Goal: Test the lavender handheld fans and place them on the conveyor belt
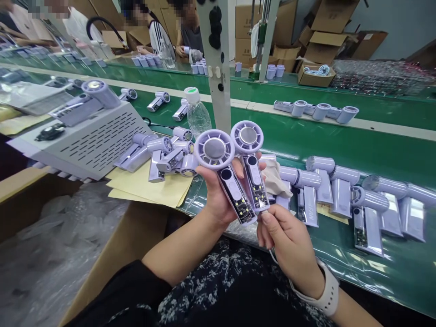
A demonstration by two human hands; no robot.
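Note:
Two lilac handheld fans are held side by side, round heads up, clear handles showing circuit boards. My left hand [218,200] is wrapped round both: the left fan [235,193] lies across the palm, and the right fan [255,181] sits beside it with fingertips behind. My right hand [284,236] pinches a white cable plug [264,214] at the bottom end of the right fan; its cable hangs below the hand. Whether the plug is fully inserted is hidden by the fingers. A beige cloth [277,179] lies just behind the right fan.
Many lilac fans [308,204] lie on the green bench [402,272] at right; others pile on yellow sheets [153,188] at left. A bottle [198,116], a vented metal box [98,141] and a white post [220,86] stand beyond. People work across the bench.

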